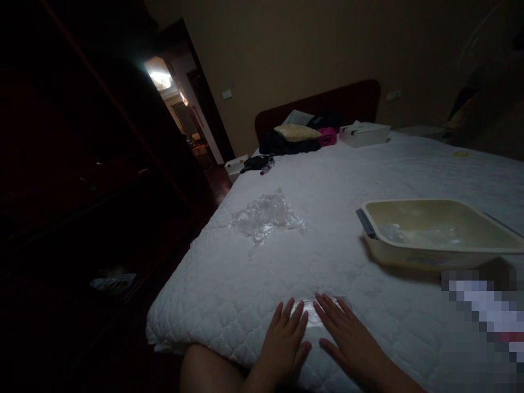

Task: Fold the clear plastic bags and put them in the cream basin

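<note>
Both my hands lie flat near the front edge of a white quilted bed. Under my left hand (286, 333) and my right hand (341, 330) is a clear, shiny plastic bag (313, 314), mostly covered by the fingers; whether it holds anything, I cannot tell. The fingers of each hand are stretched out, with the thumbs apart. Farther up the bed lies a crumpled sheet of clear plastic (266, 215). A cream basin (409, 248) with grey handles stands to the right, with some clear plastic inside.
At the headboard (319, 109) are a patterned pillow (297, 132), dark cloth and a rolled magenta cloth (327, 136). A white box (364, 134) sits beside them. Dark furniture fills the left, near a lit doorway. A blurred-out patch covers the lower right.
</note>
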`<state>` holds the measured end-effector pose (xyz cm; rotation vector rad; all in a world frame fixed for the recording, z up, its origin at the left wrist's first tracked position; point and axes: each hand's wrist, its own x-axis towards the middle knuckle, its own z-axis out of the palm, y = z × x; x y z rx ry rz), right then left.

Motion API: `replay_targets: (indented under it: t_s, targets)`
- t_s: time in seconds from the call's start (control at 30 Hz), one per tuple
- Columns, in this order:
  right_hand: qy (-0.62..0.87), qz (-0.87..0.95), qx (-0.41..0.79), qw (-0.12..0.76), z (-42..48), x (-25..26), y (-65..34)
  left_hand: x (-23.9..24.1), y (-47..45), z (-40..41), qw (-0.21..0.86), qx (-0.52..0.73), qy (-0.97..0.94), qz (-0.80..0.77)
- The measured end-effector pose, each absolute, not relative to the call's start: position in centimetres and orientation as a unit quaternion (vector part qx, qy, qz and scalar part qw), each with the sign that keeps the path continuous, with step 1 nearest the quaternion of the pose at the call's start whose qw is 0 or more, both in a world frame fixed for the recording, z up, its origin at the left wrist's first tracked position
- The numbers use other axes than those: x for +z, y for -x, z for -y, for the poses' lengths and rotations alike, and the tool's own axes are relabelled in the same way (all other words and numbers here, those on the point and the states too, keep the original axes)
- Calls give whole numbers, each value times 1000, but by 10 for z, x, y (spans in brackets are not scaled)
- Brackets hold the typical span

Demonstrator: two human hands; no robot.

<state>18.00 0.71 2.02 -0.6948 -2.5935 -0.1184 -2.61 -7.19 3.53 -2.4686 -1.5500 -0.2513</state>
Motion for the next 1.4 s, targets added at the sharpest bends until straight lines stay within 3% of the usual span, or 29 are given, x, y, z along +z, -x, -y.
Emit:
replay_targets:
  t_s: [0.43, 0.6, 0.73, 0.87, 1.0, 1.23, 1.4]
  targets:
    - [208, 956, -2, 208, -47, 32, -224, 35, 30, 80, 141, -98, 843, 510]
    - [363, 865, -58, 341, -57, 26, -225, 28, 21, 78, 170, -121, 813, 544]
    - [276, 866, -91, 408, -34, 30, -211, 20, 10, 75, 177, -155, 789, 568]
    - [171, 916, -85, 353, -15, 36, -192, 19, -2, 77, 176, -174, 768, 591]
    - [236, 923, -21, 303, -19, 34, -189, 24, -9, 87, 172, -176, 777, 580]
    - [251, 907, 21, 338, -28, 23, -197, 35, 17, 90, 278, -218, 807, 473]
    - [233, 905, 10, 355, -28, 21, -197, 41, 34, 52, 214, -182, 862, 421]
